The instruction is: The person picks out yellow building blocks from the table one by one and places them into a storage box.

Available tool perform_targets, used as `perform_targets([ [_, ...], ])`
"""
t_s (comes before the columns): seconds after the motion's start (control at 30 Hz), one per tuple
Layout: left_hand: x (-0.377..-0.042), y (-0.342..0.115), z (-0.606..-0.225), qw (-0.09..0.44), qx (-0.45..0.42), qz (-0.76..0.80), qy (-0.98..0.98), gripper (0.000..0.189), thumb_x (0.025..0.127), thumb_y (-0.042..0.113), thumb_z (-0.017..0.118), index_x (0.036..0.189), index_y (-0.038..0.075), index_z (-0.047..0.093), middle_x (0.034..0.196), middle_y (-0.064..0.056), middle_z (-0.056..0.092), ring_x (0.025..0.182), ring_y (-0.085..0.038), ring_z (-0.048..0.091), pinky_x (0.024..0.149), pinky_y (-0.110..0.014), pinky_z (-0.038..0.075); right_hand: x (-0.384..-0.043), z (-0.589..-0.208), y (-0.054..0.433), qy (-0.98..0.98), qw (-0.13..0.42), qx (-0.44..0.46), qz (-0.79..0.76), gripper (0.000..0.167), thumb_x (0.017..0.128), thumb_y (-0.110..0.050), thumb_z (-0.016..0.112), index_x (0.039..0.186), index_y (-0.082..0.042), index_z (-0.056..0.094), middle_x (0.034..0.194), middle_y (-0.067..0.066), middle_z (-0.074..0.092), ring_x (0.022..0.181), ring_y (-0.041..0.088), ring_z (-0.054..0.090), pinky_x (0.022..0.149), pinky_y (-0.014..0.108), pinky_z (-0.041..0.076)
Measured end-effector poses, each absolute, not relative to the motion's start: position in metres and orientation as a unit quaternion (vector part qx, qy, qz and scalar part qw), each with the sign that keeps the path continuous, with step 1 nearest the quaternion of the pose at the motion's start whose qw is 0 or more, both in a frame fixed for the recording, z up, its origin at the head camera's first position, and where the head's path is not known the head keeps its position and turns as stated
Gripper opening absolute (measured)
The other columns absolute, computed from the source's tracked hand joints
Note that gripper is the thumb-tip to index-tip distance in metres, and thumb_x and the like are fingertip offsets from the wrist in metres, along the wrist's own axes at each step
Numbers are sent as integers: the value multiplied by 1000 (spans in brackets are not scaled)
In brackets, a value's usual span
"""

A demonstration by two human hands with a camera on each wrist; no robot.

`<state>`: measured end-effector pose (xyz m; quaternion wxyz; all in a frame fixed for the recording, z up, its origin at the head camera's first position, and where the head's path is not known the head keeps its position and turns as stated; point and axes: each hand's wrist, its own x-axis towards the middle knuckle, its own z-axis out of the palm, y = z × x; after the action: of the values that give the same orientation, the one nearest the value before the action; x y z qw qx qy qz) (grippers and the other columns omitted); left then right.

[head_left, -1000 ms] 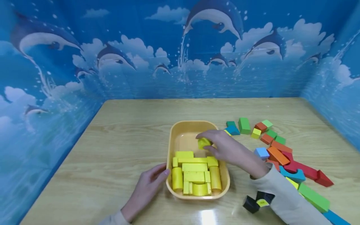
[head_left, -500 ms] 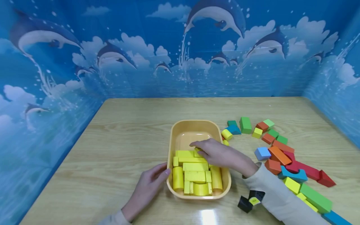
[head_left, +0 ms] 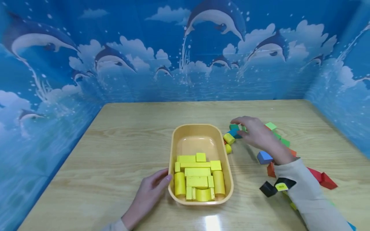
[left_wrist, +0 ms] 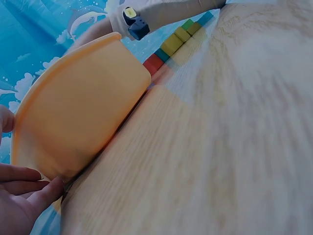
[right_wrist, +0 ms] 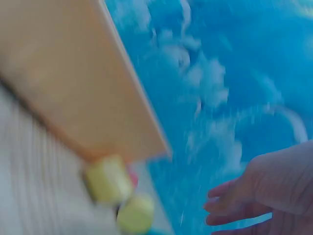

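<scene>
A tan plastic bin (head_left: 202, 126) holds several yellow wooden blocks (head_left: 198, 172) fitted together at its near end, with a small yellow cube (head_left: 200, 157) at their far edge. My left hand (head_left: 150, 189) rests against the bin's left side; in the left wrist view its fingers (left_wrist: 19, 174) lie relaxed by the outer wall near the table. Beyond the bin's right side, my right hand (head_left: 255, 131) hovers over loose blocks with its fingers spread and nothing in them. A blue block (head_left: 234, 133) lies under its fingertips, and two yellow pieces (head_left: 229, 139) lie beside the bin.
Green (head_left: 270, 126), red (head_left: 328, 180) and light blue (head_left: 264, 157) blocks lie scattered to the right, partly hidden by the right forearm. A dolphin-print curtain (head_left: 173, 64) surrounds the wooden table (head_left: 130, 134).
The right hand has put a small yellow cube down in the bin beside the other yellow blocks, let go, and moved right and away over the loose blocks. The left hand stays at the bin.
</scene>
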<state>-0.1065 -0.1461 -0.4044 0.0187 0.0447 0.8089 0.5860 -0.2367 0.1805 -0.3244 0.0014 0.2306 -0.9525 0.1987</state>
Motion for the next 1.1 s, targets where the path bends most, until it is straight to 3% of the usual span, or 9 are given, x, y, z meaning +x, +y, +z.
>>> perform_targets([
  [0.2,-106,-148,-405,23,39,584,811,46,96,34,59,128,1,59,130,-17,59,121,-30,56,101,-41,46,-250,-354,194,-952,-82,256,147,53,89,1,63,140,-3,48,141,32,39,126,51,39,94,62,45],
  [0.37,-105,-147,-405,23,40,587,808,45,96,33,59,128,1,59,130,-17,59,121,-29,56,101,-39,46,-253,-365,189,-950,-68,276,128,45,88,-6,69,131,-9,58,123,28,46,103,39,52,77,49,52],
  [0.53,-106,-147,-405,25,41,583,811,46,96,35,58,128,2,58,131,-17,59,122,-30,55,102,-41,46,-253,-364,191,-944,-75,286,144,44,84,-6,73,127,-7,60,104,17,48,79,22,49,63,33,47],
  [0.77,-106,-146,-404,27,40,578,815,47,96,36,58,129,2,58,131,-17,59,122,-30,55,101,-42,46,-248,-348,190,-930,-26,298,213,34,87,-8,72,117,2,62,103,13,59,81,18,59,65,29,54],
  [0.93,-107,-146,-404,26,41,577,815,48,96,37,58,129,1,58,131,-18,59,122,-30,55,101,-42,46,-232,-327,172,-914,33,313,257,32,85,-14,75,112,-2,66,96,4,63,81,16,59,67,32,55],
  [1.1,-107,-146,-404,23,42,577,816,47,96,36,58,128,1,58,130,-18,59,121,-30,56,101,-41,47,-216,-326,144,-907,23,365,211,31,84,-18,76,110,-3,68,99,4,66,90,20,60,76,38,55],
])
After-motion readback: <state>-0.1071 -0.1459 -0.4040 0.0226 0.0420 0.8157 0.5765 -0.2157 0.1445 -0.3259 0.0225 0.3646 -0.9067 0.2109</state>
